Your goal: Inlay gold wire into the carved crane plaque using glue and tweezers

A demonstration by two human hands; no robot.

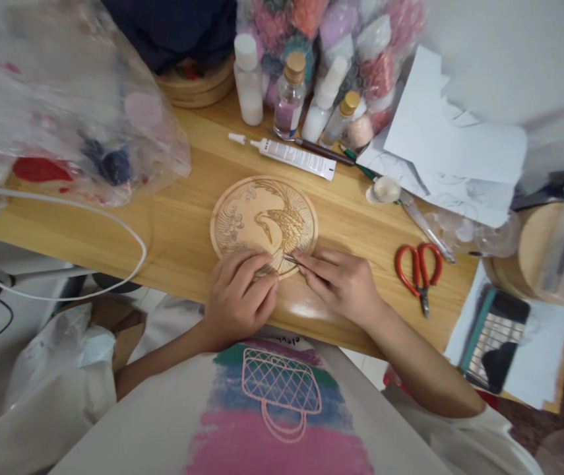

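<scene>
A round wooden plaque (242, 218) lies on the table, with a gold crane (286, 221) and fine wire-like swirl lines on its face. My left hand (242, 293) covers its lower left edge, the fingers bent and closed against it. My right hand (344, 280) comes in from the lower right, thumb and fingers pinched on slim metal tweezers (291, 259). Their tip meets the plaque just below the crane's body, close to my left fingertips. Whether a thin wire lies between the tips is too small to tell.
Red-handled pliers (417, 270) lie to the right. Behind the plaque are a glue tube (296, 157) and several small bottles (289, 99). White paper cutouts (454, 145) and a phone (494, 340) sit at the right. Plastic bags (74, 99) and a white hoop (113, 218) occupy the left.
</scene>
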